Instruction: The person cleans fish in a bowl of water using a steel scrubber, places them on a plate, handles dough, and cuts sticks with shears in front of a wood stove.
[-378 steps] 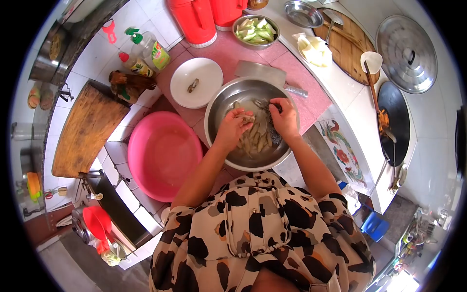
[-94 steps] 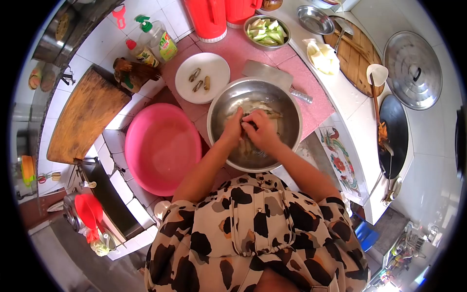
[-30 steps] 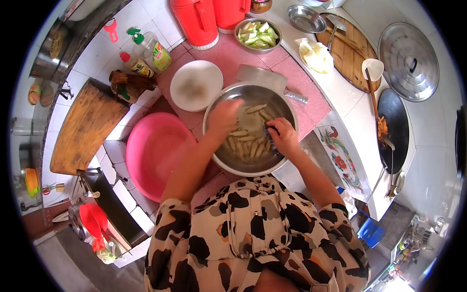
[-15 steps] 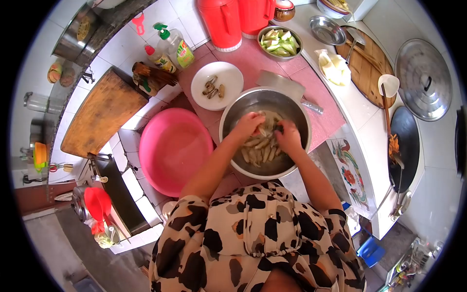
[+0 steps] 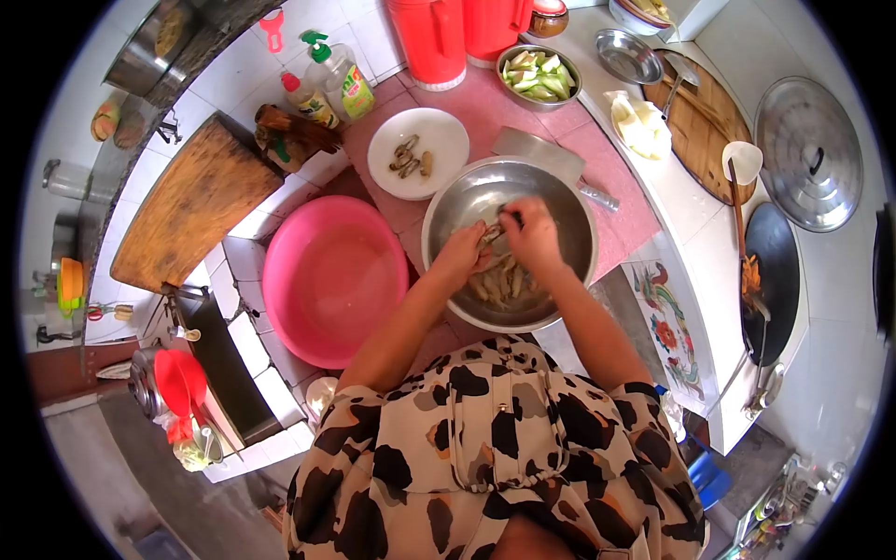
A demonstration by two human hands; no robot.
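- My left grip [image 5: 465,254] is clamping one shrimp [image 5: 491,234] inside the steel basin [image 5: 476,191].
- My right grip [image 5: 528,233] is pinching a dark item [image 5: 511,217], identity unclear, beside it.
- Loose shrimp [image 5: 502,286] are lying below my hands.
- The white plate [image 5: 448,140], left of the basin, is holding several more.

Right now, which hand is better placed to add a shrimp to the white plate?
Probably the left hand: nearer the white plate, it seems to hold a shrimp; the right hand sits farther off, over the bowl.
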